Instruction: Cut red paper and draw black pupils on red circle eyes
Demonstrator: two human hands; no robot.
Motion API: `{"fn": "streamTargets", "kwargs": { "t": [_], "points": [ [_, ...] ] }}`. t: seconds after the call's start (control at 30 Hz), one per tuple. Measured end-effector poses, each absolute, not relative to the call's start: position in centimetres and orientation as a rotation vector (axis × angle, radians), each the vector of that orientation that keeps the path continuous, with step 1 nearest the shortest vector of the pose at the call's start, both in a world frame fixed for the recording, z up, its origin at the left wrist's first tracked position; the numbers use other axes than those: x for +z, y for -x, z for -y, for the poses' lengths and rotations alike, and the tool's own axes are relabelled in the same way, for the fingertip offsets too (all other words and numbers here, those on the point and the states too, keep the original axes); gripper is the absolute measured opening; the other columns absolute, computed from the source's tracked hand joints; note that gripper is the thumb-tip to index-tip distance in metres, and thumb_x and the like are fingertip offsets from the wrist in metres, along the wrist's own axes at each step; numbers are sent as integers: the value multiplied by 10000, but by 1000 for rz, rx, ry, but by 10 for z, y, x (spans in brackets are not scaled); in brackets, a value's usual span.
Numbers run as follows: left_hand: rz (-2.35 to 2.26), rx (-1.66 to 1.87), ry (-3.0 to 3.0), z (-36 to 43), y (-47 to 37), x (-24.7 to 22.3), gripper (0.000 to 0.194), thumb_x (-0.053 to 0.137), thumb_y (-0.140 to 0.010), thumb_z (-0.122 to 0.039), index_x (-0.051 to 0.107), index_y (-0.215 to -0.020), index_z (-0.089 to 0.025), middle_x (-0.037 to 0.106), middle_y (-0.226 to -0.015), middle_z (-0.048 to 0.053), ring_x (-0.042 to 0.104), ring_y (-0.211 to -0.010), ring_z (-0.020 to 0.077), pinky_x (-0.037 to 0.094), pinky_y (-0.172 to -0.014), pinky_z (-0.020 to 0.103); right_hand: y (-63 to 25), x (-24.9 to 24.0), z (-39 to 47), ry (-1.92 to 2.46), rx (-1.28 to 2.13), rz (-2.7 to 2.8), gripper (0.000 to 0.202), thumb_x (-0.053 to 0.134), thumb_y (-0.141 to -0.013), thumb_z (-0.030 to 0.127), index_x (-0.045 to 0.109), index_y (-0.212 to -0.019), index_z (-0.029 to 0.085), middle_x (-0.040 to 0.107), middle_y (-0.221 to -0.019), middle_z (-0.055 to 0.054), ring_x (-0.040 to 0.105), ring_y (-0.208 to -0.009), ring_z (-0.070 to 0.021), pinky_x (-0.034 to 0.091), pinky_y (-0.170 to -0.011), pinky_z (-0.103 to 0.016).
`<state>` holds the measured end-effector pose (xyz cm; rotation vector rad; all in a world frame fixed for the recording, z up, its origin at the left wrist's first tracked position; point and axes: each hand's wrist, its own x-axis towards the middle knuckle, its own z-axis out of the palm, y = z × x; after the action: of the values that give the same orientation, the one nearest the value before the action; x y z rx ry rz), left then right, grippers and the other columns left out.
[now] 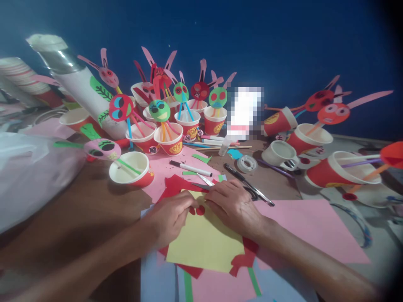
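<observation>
A yellow paper sheet [206, 247] lies on layered red paper [248, 249]. Two small red paper circles [200, 210] rest near its upper part, between my hands. My left hand [174, 214] is closed, fingers curled and tips pinched at the left circle, which they partly cover. My right hand [231, 203] lies over the sheet's upper right, its fingers laid along the paper and its thumb close to the right circle. Just beyond the fingers, scissors [203, 180] are partly hidden by my right hand. A black pen [248, 184] lies beside that hand.
Red-and-white paper cups [170, 142] with paper bug heads on straws stand behind. A tape roll [247, 164], a marker [190, 168] and a white mug [279, 153] lie nearer. Pink paper [308, 226] is at right, a plastic bag [34, 176] and a tilted bottle [78, 79] at left.
</observation>
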<state>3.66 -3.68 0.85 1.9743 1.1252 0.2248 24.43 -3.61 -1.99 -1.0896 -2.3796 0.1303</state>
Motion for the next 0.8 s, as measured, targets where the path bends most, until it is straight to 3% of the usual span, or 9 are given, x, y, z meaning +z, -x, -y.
{"fn": "streamTargets", "kwargs": {
  "t": [0.2, 0.33, 0.57, 0.8],
  "points": [
    [-1206, 143, -2205, 38, -31, 13, 270, 349, -873, -193, 604, -960, -218, 567, -937, 36, 522, -660, 109, 414, -620, 222, -243, -19, 37, 1066, 191, 2403, 208, 484, -886, 158, 677, -813, 180, 646, -751, -42, 575, -753, -158, 350, -726, -301],
    [-1159, 23, -2484, 52, -36, 17, 245, 371, -877, -183, 604, -951, -199, 581, -911, 52, 532, -789, 170, 429, -673, 273, -242, -14, 40, 980, 157, 2486, 185, 486, -896, 222, 666, -857, 204, 634, -748, -32, 552, -722, -161, 341, -686, -307],
    [-1197, -167, -2590, 68, -37, 10, 303, 434, -871, -185, 534, -1153, -138, 609, -975, 71, 547, -838, 211, 467, -729, 351, -241, -21, 41, 804, 46, 2581, 104, 546, -860, 211, 638, -813, 201, 618, -727, -10, 523, -668, -142, 346, -693, -319],
    [-1201, -84, -2672, 77, -35, -3, 372, 470, -869, -269, 520, -1209, -126, 618, -1098, 90, 544, -915, 243, 444, -772, 386, -239, -22, 40, 817, 129, 2592, 72, 555, -847, 189, 626, -835, 190, 638, -789, -22, 537, -684, -150, 366, -693, -332]
  ]
}}
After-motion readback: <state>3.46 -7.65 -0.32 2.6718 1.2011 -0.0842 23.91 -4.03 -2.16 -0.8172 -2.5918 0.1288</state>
